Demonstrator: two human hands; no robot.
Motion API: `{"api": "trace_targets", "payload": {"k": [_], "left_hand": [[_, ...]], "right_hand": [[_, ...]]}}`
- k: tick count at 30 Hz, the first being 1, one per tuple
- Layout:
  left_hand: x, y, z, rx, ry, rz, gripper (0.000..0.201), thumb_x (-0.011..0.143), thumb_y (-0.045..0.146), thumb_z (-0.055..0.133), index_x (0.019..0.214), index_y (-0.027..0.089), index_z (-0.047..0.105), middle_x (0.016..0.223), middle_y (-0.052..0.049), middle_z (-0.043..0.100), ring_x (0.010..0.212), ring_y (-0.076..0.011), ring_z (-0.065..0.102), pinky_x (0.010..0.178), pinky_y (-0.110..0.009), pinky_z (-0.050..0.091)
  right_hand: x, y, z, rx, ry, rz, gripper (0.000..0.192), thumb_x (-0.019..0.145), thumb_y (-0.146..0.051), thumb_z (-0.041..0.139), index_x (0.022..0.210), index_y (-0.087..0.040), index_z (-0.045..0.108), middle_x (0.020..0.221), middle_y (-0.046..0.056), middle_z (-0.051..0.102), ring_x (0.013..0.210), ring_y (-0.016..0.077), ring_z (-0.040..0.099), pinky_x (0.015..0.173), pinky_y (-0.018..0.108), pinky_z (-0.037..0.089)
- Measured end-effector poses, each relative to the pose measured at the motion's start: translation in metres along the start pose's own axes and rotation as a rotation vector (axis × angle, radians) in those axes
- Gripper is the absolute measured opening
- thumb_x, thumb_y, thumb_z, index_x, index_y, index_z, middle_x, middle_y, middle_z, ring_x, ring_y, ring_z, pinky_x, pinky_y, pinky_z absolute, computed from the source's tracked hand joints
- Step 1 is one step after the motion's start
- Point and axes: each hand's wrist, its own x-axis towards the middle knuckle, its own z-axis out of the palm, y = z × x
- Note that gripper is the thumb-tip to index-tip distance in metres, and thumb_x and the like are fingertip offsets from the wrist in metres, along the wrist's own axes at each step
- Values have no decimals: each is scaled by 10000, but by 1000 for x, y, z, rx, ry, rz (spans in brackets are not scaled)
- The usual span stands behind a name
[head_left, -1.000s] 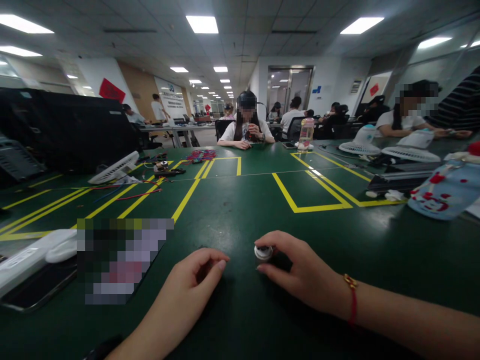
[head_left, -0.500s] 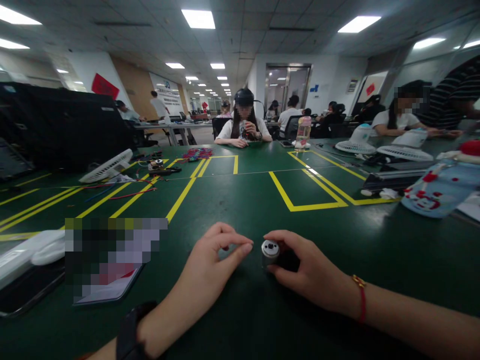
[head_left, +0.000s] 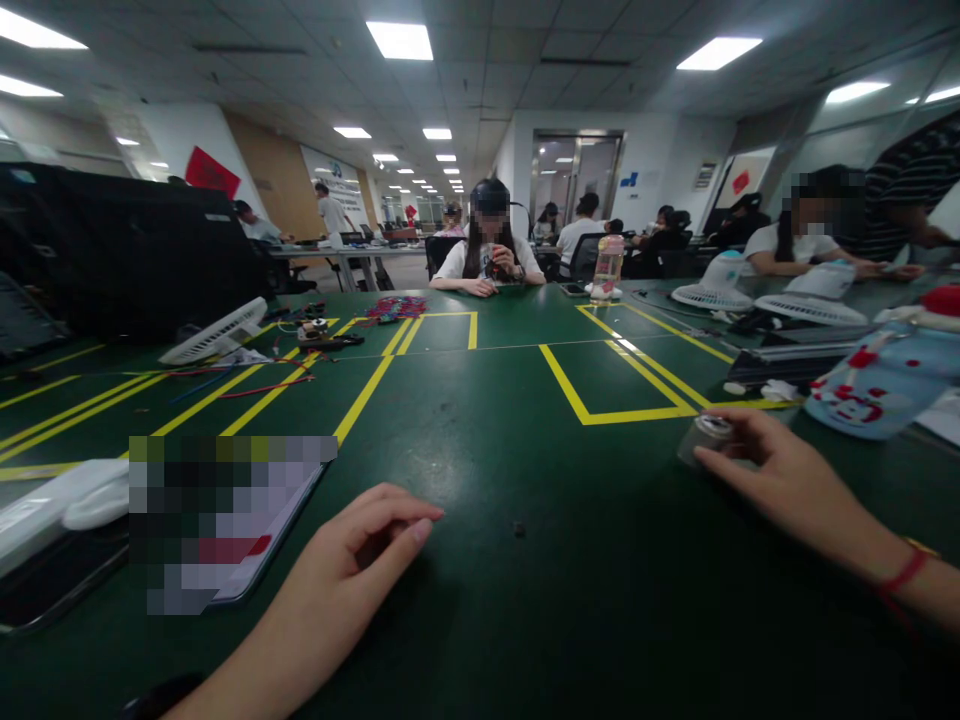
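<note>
Presently, the right hand [head_left: 795, 478] grasps a short, silver-grey metal cylinder [head_left: 691, 443], with the thumb at its near side and the fingers at its far side. The cylinder is located at the right of the smooth, dark green counter [head_left: 480, 620], just beside the near right corner of a yellow tape outline [head_left: 637, 415]; contact between its base and the counter cannot be determined. The left hand [head_left: 364, 560] is released: the fingers are loosely curled, with the thumb near the index finger. A small, dark piece [head_left: 518, 530] lies on the counter between the two hands, apart from both. A flat, pale purple, partly pixelated item [head_left: 244, 576] lies left of the left hand. A light blue container with red decoration [head_left: 874, 385] stands beyond the right hand.
</note>
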Motion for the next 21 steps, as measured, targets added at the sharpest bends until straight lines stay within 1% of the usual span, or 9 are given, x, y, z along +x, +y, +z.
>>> {"api": "trace_targets", "payload": {"k": [2, 4, 6, 8, 9, 11, 15, 18, 21], "left_hand": [[-2, -8, -3, -32, 12, -49, 201, 878, 370, 539, 944, 245, 682, 882, -6, 606, 733, -172, 564, 647, -259, 432], [-1, -13, -2, -41, 18, -99, 217, 878, 389, 535, 949, 238, 673, 800, 5, 598, 683, -166, 546, 612, -249, 420], [2, -14, 0, -30, 16, -127, 228, 877, 403, 532, 949, 235, 668, 758, 12, 594, 660, -165, 537, 602, -248, 413], [4, -14, 2, -16, 8, -130, 226, 873, 410, 535, 936, 237, 667, 782, 9, 610, 667, -168, 541, 618, -253, 416], [5, -14, 3, -13, 5, -126, 226, 872, 413, 535, 932, 239, 666, 806, 6, 620, 679, -170, 546, 629, -256, 419], [5, -14, 2, -8, -1, -123, 231, 875, 421, 527, 938, 244, 661, 843, 1, 631, 703, -177, 556, 638, -260, 423], [3, -16, 0, 16, -8, -125, 232, 876, 422, 521, 940, 244, 656, 846, -4, 635, 703, -184, 561, 626, -265, 426], [3, -17, -1, 18, -3, -115, 226, 876, 407, 517, 933, 236, 653, 843, -8, 631, 709, -188, 565, 628, -271, 433], [3, -16, 1, 15, -9, -108, 225, 881, 398, 505, 926, 233, 652, 852, -9, 630, 734, -192, 574, 644, -275, 434]], "right_hand": [[5, 29, -8, -93, 17, 49, 603, 740, -577, 563, 1185, -176, 495, 988, 106, 623, 772, 190, 621, 629, 299, 504], [7, 40, -11, -191, 65, 24, 629, 730, -584, 569, 1184, -155, 495, 1026, 135, 611, 850, 226, 612, 692, 334, 498], [4, 30, -9, -279, 197, -80, 684, 696, -565, 611, 1216, -140, 479, 1157, 158, 558, 1056, 292, 538, 880, 423, 436], [-4, 0, -1, -303, 261, -269, 654, 694, -528, 632, 1222, -167, 494, 1258, 133, 496, 1186, 309, 432, 1000, 477, 316], [-9, -21, 5, -275, 215, -376, 580, 725, -500, 618, 1208, -196, 517, 1268, 106, 489, 1195, 287, 419, 1010, 471, 298], [-19, -67, 21, -162, -26, -563, 365, 816, -425, 550, 1140, -261, 577, 1213, 51, 526, 1130, 209, 457, 961, 403, 346], [-32, -140, 58, 104, -422, -570, 262, 807, -411, 585, 1024, -279, 649, 1102, 19, 576, 1031, 169, 474, 898, 355, 367], [-30, -157, 74, 220, -526, -477, 164, 781, -366, 625, 860, -233, 678, 932, 11, 612, 921, 144, 500, 836, 320, 388], [-26, -151, 72, 269, -552, -411, 166, 845, -327, 547, 895, -210, 654, 878, 1, 622, 812, 94, 535, 737, 252, 427]]}}
